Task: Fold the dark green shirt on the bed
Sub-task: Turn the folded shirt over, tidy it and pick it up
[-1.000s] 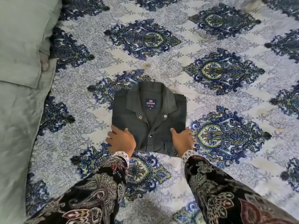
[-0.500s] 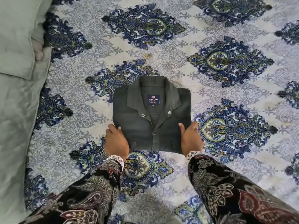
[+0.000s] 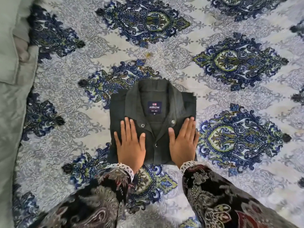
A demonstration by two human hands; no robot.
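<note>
The dark green shirt [image 3: 153, 99] lies folded into a compact square on the bed, collar at the far side and a blue label showing inside the neck. My left hand [image 3: 130, 143] lies flat on the shirt's left half, fingers straight and spread. On the right half my right hand [image 3: 183, 142] presses down flat in the same way, its outer edge reaching the shirt's right border. The button placket shows between the two hands. Both wrists wear dark paisley sleeves with white lace cuffs.
The bed is covered by a white and grey spread [image 3: 213, 99] with blue and green medallions. A pale green pillow [image 3: 9, 46] and pale green bedding [image 3: 8, 129] run along the left edge.
Both hands left the shirt's lower side edges, where they held it, and moved onto its top, now lying flat with fingers straight. The view has come closer to the shirt.
</note>
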